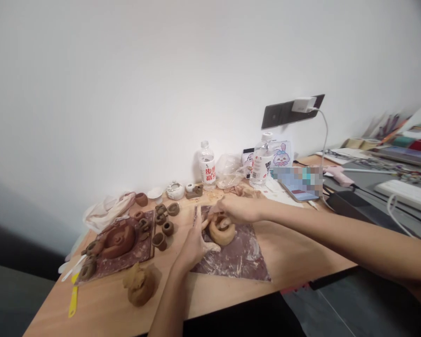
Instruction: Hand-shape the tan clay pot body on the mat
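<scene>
Nearest us, a loose clay lump (139, 284) lies on the wooden table (294, 262). Our left hand (195, 245) sits open, fingers extended, just beside the coiled clay form (222, 232) on a clay-smeared mat (240, 264). Our right hand (237, 209) curls over it, fingers gripping its top. Small clay pots (162, 233) stand beyond.

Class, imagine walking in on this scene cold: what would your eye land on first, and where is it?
The two hands come first: mid-table on the wooden table, the right hand rests over a curled ring of brown clay on a clay-smeared sheet, with the left hand beside it. To their left sits a large coiled clay form among small clay cups. Nearer the table's front edge lies a rough lump of clay.
</scene>
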`<state>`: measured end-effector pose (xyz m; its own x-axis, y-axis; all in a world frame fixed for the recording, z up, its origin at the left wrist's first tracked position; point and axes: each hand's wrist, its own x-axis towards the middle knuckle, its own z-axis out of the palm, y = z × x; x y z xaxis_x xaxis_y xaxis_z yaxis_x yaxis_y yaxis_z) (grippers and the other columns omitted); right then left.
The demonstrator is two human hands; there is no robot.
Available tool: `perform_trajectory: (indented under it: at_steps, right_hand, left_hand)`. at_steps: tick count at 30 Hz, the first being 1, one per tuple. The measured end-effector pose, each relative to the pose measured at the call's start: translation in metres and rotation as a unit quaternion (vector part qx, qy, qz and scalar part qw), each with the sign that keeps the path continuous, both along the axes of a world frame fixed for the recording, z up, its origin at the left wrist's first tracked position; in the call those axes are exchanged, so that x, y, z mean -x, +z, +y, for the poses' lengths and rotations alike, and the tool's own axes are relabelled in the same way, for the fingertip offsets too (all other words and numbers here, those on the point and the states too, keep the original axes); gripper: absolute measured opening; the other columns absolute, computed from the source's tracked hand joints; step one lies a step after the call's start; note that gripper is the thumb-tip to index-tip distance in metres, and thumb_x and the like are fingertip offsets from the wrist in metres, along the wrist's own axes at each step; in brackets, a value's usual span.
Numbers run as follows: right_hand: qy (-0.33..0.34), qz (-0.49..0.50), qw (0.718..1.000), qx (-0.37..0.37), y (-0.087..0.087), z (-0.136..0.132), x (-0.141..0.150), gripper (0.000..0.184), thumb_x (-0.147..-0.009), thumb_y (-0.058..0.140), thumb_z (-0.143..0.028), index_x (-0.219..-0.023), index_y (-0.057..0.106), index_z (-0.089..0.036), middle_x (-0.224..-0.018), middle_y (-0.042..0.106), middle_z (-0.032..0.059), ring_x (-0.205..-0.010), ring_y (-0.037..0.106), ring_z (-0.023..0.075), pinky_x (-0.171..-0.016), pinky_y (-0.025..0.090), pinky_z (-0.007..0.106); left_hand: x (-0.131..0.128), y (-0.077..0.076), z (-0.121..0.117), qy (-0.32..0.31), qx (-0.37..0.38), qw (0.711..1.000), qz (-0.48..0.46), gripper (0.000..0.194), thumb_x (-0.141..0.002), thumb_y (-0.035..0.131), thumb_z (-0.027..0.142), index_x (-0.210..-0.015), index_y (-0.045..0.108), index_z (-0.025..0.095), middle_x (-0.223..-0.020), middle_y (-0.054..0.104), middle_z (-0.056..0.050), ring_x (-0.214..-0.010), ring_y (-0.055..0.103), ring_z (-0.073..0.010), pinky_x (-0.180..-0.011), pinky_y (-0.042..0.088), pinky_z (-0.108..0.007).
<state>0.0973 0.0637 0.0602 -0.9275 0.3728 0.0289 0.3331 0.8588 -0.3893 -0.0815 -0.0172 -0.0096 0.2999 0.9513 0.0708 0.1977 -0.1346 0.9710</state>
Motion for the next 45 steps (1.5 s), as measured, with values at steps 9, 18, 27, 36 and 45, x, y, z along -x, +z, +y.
perform_trajectory:
  at_steps: [9,18,27,36,45]
  right_hand:
    - [-0.183,-0.018,0.98,-0.078,-0.026,-0.05,0.003,0.04,-0.088,0.053,-0.022,-0.127,0.053,-0.011,-0.1,0.07,0.0166,-0.096,0.065,0.0279,-0.085,0.045,0.041]
    - [-0.248,-0.046,0.967,-0.037,-0.038,-0.066,0.017,0.075,-0.078,0.064,-0.019,-0.144,0.029,-0.01,-0.122,0.063,0.0214,-0.115,0.057,0.0337,-0.104,0.024,0.06]
    - [-0.234,-0.021,0.971,-0.035,-0.048,-0.059,0.019,0.067,-0.076,0.058,-0.012,-0.139,0.035,-0.01,-0.111,0.067,0.018,-0.106,0.058,0.0314,-0.099,0.029,0.06]
    - [-0.216,-0.051,0.974,-0.051,-0.037,-0.061,0.013,0.09,-0.067,0.072,-0.014,-0.147,0.03,-0.013,-0.12,0.063,0.0184,-0.108,0.06,0.0311,-0.09,0.043,0.041]
    - [-0.165,-0.052,0.982,-0.069,-0.043,-0.053,0.013,0.076,-0.068,0.065,-0.008,-0.139,0.037,-0.01,-0.11,0.067,0.0163,-0.102,0.062,0.0303,-0.097,0.035,0.055]
  left_hand:
    - [-0.004,-0.005,0.002,-0.006,0.006,1.0,-0.016,0.127,-0.06,0.079,0.015,-0.151,-0.01,0.021,-0.154,0.03,-0.022,-0.137,0.038,-0.0341,-0.104,0.044,-0.046]
    - [0.0,-0.021,0.006,-0.009,-0.004,0.999,-0.048,0.124,-0.062,0.08,0.018,-0.151,-0.007,0.023,-0.152,0.032,-0.022,-0.136,0.039,-0.0343,-0.104,0.043,-0.05]
    - [-0.003,-0.015,0.004,-0.006,-0.015,0.999,-0.042,0.121,-0.063,0.078,0.018,-0.151,-0.004,0.022,-0.152,0.033,-0.022,-0.135,0.042,-0.0343,-0.106,0.041,-0.05]
    - [0.004,-0.01,0.004,-0.024,-0.012,1.0,0.012,0.121,-0.062,0.078,0.015,-0.152,-0.004,0.02,-0.153,0.032,-0.021,-0.143,0.027,-0.0348,-0.113,0.031,-0.051]
    - [-0.002,-0.009,0.003,-0.009,-0.006,1.0,-0.014,0.119,-0.063,0.077,0.015,-0.152,-0.002,0.02,-0.15,0.037,-0.02,-0.138,0.037,-0.0348,-0.109,0.038,-0.049]
